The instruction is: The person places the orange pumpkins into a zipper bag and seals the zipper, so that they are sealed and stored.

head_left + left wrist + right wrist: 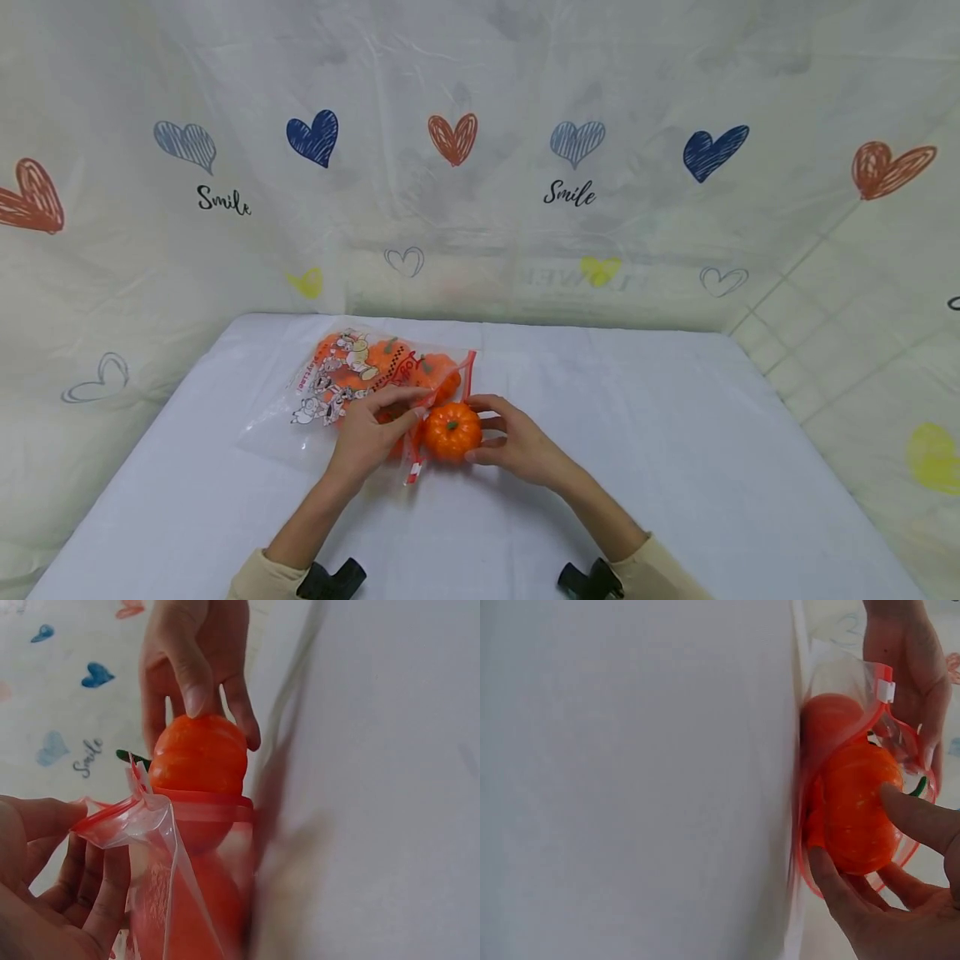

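A small orange toy pumpkin (452, 433) with a green stem sits at the mouth of a clear zip bag (285, 417). My right hand (525, 442) grips this pumpkin from the right, thumb and fingers around it. With thumb and finger, my left hand (371, 433) pinches the bag's red-edged lip and holds the mouth apart. In the left wrist view the pumpkin (199, 757) is partly inside the red rim. Several more pumpkins (438, 375) lie inside the bag, behind its printed cartoon front. A white slider (886, 691) shows on the red zip in the right wrist view.
A white cloth covers the table (637, 433), and the bag lies on its left half. Behind the table hangs a pale curtain (495, 233) printed with hearts and the word Smile. Black wrist mounts (330, 579) show near both cuffs.
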Demonstrator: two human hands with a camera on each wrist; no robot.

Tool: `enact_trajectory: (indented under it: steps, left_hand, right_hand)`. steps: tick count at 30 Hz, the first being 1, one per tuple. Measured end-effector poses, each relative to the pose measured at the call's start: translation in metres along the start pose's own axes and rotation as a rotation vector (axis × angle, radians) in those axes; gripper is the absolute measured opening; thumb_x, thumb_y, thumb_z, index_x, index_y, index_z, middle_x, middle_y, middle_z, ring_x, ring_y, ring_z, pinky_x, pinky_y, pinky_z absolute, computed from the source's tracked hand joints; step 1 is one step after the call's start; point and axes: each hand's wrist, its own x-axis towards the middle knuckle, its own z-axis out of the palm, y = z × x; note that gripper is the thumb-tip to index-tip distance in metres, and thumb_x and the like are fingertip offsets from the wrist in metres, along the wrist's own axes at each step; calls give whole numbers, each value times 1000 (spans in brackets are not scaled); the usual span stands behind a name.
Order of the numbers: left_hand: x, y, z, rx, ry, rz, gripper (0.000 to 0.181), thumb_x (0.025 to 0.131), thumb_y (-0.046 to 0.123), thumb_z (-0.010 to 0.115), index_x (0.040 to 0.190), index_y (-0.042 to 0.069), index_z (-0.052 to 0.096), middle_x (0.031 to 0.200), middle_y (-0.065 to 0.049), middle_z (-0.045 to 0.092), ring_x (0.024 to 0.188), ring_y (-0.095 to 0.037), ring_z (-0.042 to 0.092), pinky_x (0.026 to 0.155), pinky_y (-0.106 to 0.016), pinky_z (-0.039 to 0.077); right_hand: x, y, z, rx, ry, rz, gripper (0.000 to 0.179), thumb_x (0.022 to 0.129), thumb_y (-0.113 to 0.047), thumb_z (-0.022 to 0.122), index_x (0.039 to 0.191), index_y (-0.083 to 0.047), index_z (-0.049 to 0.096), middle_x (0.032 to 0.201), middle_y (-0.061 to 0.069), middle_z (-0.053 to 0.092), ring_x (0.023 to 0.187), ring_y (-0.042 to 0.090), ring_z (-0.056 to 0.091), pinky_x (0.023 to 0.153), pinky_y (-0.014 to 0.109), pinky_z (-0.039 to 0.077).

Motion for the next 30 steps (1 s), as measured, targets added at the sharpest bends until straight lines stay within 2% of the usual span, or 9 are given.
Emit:
enact_trajectory:
  steps: [8, 18, 25, 30]
  left_hand:
    - [-1, 0, -1, 17, 2, 14, 23, 96, 25, 76, 119, 28, 79, 115, 1, 76, 107, -20, 62, 90, -22, 53]
    - [-1, 0, -1, 35, 5, 32, 23, 96, 25, 76, 118, 27, 79, 114, 2, 76, 110, -17, 64, 97, -23, 52]
    - [-2, 1, -1, 68, 6, 35, 23, 95, 23, 77, 117, 26, 79, 112, 1, 76, 108, -18, 63, 94, -25, 52]
    - [-5, -1, -4, 114, -19, 22, 25, 94, 26, 78, 119, 30, 78, 114, 5, 75, 110, -15, 64, 96, -27, 53]
  right_hand:
    - [7, -2, 9, -53, 20, -13, 59, 91, -12, 80, 142, -5, 52, 147, 15, 57, 130, 38, 62, 99, 41, 60]
    - [11, -4, 13, -171, 59, -7, 56, 90, -16, 81, 141, -13, 59, 128, 13, 66, 109, 28, 68, 90, 40, 62]
    - [12, -5, 15, -123, 73, 29, 56, 92, -11, 78, 144, -13, 56, 124, 15, 65, 99, 21, 69, 86, 32, 63]
    - [13, -5, 15, -96, 85, 42, 56, 92, -10, 79, 143, -13, 56, 124, 15, 65, 99, 21, 69, 86, 32, 63]
